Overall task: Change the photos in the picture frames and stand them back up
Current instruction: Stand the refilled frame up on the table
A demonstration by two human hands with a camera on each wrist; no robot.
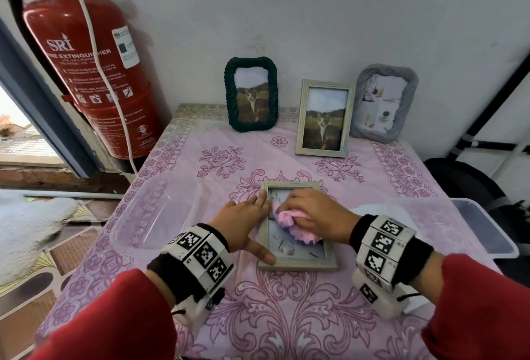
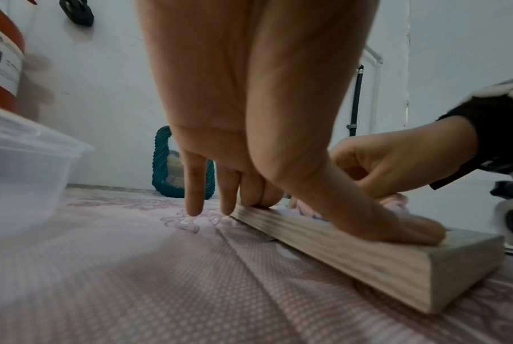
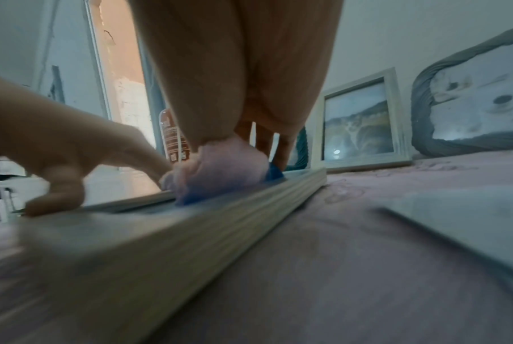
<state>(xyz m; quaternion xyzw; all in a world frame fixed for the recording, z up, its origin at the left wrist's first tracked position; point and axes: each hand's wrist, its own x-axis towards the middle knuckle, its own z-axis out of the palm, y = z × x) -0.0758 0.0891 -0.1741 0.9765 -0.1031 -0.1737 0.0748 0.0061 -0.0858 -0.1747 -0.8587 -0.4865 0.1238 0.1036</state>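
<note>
- Your light wooden frame (image 1: 298,264) lies flat on the table (image 1: 286,316), glass side up, directly in front of you between your two hands, its long axis running away from you toward the wall
- Your left hand (image 1: 243,223) is spread flat: the thumb presses the near left corner of the frame, some fingertips sit on the far left rail, and the wrist view shows the other fingertips (image 2: 193,209) down on the tablecloth just beside it
- Your right hand (image 1: 317,213) is curled round a bunched pink cloth (image 1: 289,226) and holds it down on the glass in the upper middle of the frame
- Both hands touch the frame; the left steadies it, so it looks the handier one for tipping the frame up by its long left rail, while the right must first put the cloth aside
- Three other frames stand at the back: a dark green rope frame (image 1: 251,94), a pale wooden frame (image 1: 325,119) in front of the wall and a grey wrapped frame (image 1: 383,103) just behind it to the right
- A clear plastic tub (image 1: 156,210) sits just left of your left hand; keep your elbow off it when you lift
- A clear lid (image 1: 484,230) lies by your right wrist at the table edge
</note>
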